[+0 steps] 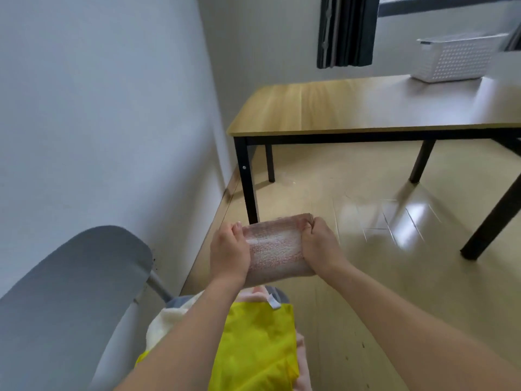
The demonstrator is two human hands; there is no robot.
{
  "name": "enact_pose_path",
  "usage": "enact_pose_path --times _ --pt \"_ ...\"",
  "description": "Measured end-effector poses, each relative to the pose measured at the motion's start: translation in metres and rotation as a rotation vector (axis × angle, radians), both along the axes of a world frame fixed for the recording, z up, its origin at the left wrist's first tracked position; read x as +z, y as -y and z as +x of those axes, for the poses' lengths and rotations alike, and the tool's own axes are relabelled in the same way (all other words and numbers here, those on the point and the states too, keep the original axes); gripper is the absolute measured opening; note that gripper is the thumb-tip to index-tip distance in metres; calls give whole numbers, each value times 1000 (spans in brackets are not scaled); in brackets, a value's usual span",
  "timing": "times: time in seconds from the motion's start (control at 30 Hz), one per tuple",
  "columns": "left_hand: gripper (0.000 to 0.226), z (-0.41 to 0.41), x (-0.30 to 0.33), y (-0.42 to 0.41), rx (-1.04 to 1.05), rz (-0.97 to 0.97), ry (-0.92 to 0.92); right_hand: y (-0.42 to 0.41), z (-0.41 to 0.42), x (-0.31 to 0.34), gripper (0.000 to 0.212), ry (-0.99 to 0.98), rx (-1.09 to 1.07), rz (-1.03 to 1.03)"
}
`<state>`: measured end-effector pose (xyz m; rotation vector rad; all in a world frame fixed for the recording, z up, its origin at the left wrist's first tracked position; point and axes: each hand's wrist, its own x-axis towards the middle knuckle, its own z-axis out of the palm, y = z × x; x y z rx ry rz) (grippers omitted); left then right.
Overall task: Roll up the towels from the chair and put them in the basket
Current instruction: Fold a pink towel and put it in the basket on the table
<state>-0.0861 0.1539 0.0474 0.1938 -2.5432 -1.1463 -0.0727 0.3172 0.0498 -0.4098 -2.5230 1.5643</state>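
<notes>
Both hands hold 1 pinkish rolled towel in the air, in front of the chair and above the floor. The left hand has its grip curled over the roll's left end, thumb on the near face. The right hand has its grip pinching the right end, fingertips tucked into the fabric at the far top corner. The roll looks nearly finished, though its underside is hidden, so I cannot tell whether a loose flap hangs there.

The remaining towels sit on the chair seat, near and below the forearms: a yellow towel on top, a cream towel to its left, and a pale pink towel peeking out at the far edge.

The white perforated basket stands on the far right part of the wooden table, well apart from the hands.

Risks, as I judge them: the roll is supported only at its 2 ends, so loosening either grip on the way to the basket would let it unwind or sag in the middle. Carrying it with 1 hand could do the same. The floor is glossy, so a dropped towel would slide and open out. The pile on the chair overhangs the seat's front a little and could slip if brushed by a forearm.

A small white tag shows on the pile; any writing is too small to read. No brand is legible on the basket.
</notes>
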Motion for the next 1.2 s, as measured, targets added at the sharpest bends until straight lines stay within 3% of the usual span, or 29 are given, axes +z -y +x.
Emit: enact_pose_path --times 0.27,0.5,0.77,1.2 --pt "30 -33 285 -101 -136 67 25 -96 -13 290 36 -36 -85 2" --pt "32 -15 453 -227 -271 119 -68 -214 25 457 33 -218 -243 150" --pt "33 -30 485 -350 -309 108 -195 -345 9 480 36 -255 -257 126" --pt "35 -215 460 -602 -294 173 -135 -591 -162 484 27 -195 -243 167"
